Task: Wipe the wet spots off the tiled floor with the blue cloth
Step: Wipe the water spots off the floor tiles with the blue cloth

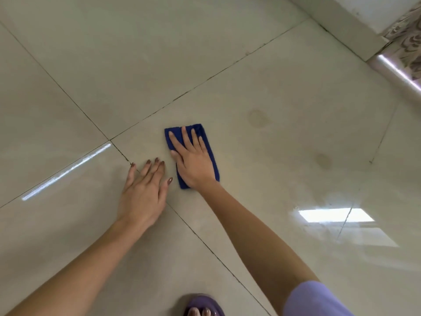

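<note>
The blue cloth lies folded into a narrow strip on the tiled floor, near the middle of the view, its long axis running from about 11 o'clock to 5 o'clock. The right hand lies flat on top of it, palm down with the fingers straight and slightly spread, pressing it against the tile rather than clutching it. The fingertips reach almost to the cloth's far end, and blue shows between the fingers, along the right edge and at the near corner. At about 8 o'clock from the cloth, the left hand rests open on the bare floor across a dark grout line, fingers straight. Its thumb points toward the cloth's near corner but stays just apart from it. Two dull wet spots sit on the same tile as the cloth: one wet spot at about 2 o'clock from it, and a second spot at about 3 o'clock, farther out. Neither touches the cloth. At 6 o'clock in the view, toes show in a purple slipper, and at 5 o'clock there is a lilac sleeve. A pale skirting board and patterned fabric fill the 1 o'clock corner.
</note>
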